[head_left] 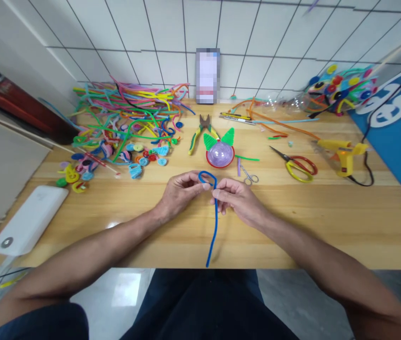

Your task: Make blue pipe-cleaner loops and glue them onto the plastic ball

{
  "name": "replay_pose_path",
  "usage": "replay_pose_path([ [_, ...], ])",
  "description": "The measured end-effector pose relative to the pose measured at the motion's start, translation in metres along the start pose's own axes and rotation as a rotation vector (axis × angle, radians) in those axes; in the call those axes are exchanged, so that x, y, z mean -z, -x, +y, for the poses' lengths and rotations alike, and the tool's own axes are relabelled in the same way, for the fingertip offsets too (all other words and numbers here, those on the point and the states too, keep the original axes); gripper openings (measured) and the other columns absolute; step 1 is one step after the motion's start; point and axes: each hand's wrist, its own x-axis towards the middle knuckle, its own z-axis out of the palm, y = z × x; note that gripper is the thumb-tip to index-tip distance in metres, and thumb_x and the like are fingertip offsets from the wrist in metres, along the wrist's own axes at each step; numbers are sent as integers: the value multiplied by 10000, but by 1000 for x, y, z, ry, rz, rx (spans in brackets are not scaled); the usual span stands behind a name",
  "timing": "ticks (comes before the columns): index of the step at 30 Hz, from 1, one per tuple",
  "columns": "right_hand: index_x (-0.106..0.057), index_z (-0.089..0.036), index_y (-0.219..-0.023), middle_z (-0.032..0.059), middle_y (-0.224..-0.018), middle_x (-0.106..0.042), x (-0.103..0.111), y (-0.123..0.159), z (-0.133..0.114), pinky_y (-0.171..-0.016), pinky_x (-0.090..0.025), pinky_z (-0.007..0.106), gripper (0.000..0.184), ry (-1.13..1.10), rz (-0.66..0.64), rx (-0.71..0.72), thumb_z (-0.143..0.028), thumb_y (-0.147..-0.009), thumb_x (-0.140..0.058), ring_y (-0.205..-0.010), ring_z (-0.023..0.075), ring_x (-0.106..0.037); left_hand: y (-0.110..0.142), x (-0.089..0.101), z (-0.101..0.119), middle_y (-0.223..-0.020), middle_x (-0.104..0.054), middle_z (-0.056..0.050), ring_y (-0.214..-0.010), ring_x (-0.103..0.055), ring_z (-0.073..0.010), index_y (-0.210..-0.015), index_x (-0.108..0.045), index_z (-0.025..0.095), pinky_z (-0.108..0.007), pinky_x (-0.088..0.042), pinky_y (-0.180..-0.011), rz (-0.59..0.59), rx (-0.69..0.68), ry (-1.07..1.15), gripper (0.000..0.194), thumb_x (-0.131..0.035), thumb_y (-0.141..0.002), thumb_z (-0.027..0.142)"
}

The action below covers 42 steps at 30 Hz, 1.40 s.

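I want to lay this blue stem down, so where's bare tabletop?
Bare patches: between your right forearm and the big scissors, and between your left hand and the white device. Crowded: back left, under the stem pile.

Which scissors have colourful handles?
The bigger scissors, nearer the yellow glue gun: one handle loop is red, the other yellow. The small scissors have plain silver loops.

The left forearm (115,245) is reaching in from 8 o'clock, the right forearm (306,243) from 4 o'clock, both bare and bending at the elbow. The left hand (186,189) is pointing towards 2 o'clock, thumb and fingers pinching. The right hand (235,196) is pointing towards 10 o'clock, also pinching, its lower fingers curling. The thumb tips are nearly meeting.
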Motion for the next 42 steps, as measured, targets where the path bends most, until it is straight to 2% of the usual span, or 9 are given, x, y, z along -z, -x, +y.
replay_pose_path([
  [2, -632, -215, -819, -6, -757, -764, 0, 0, 1, -468, -469, 203, 422, 18, -10, 15, -532, -760, -904, -524, 90, -621, 0, 1, -2, -925, -815, -57, -580, -574, -76, -802, -779, 150, -228, -462, -550, -25, 39, 19, 356, -999, -691, 408],
  [9, -625, -221, -819, -15, -746, -755, 0, 0, 3, -470, -442, 203, 405, 30, 4, 41, -526, -777, -888, -519, 84, -597, 1, 0, 0, -1064, -828, -98, -569, -617, -62, -786, -717, 135, -212, -505, -545, -97, 49, 60, 328, -953, -776, 362],
  [19, -635, -219, -834, -8, -758, -751, 0, -2, 4, -492, -434, 220, 370, 19, 28, 46, -522, -807, -846, -535, 86, -588, 1, -2, 0, -1022, -837, -88, -646, -660, -90, -769, -754, 137, -186, -508, -546, -92, 38, 72, 331, -1020, -658, 300],
  [24, -658, -214, -840, -12, -747, -742, 0, -2, 1, -503, -448, 221, 354, 17, 30, 46, -510, -804, -848, -529, 81, -583, 0, -1, 0, -987, -826, -74, -801, -717, -139, -792, -787, 164, -272, -586, -771, -103, -60, 27, 245, -981, -734, 302],
  [27, -673, -214, -845, -6, -761, -744, -1, -1, 0, -492, -434, 221, 349, 23, 33, 52, -519, -808, -840, -533, 83, -580, -1, 0, -1, -935, -800, -52, -895, -736, -161, -796, -800, 175, -304, -577, -898, -92, -119, -18, 225, -982, -736, 292],
  [33, -695, -212, -843, -8, -733, -728, 2, -3, -2, -497, -417, 229, 326, 97, 97, 81, -511, -809, -824, -527, 85, -554, -1, 0, 1, -846, -735, 0, -712, -639, -100, -908, -756, 170, -230, -529, -711, -69, -2, -1, 374, -1004, -698, 354],
  [37, -733, -213, -904, -20, -693, -700, 7, -3, -4, -488, -400, 240, 301, 197, 152, 104, -491, -806, -794, -522, 93, -530, -3, 6, 6, -722, -625, 47, -511, -460, -56, -1070, -727, 187, -186, -327, -463, -37, 120, 9, 488, -921, -779, 527],
  [39, -744, -213, -924, -21, -684, -693, 10, -3, -4, -512, -425, 253, 287, 275, 171, 118, -475, -811, -781, -550, 107, -548, -5, 9, 9, -639, -553, 57, -462, -408, -58, -988, -712, 179, -193, -248, -414, 1, 178, -10, 494, -857, -813, 618],
  [42, -749, -210, -958, -10, -730, -717, 12, -4, -1, -606, -483, 276, 264, 358, 202, 180, -433, -816, -765, -644, 132, -614, -7, 11, 11, -555, -452, 80, -419, -336, -50, -825, -653, 180, -198, -181, -387, 12, 256, -73, 514, -888, -761, 633],
])
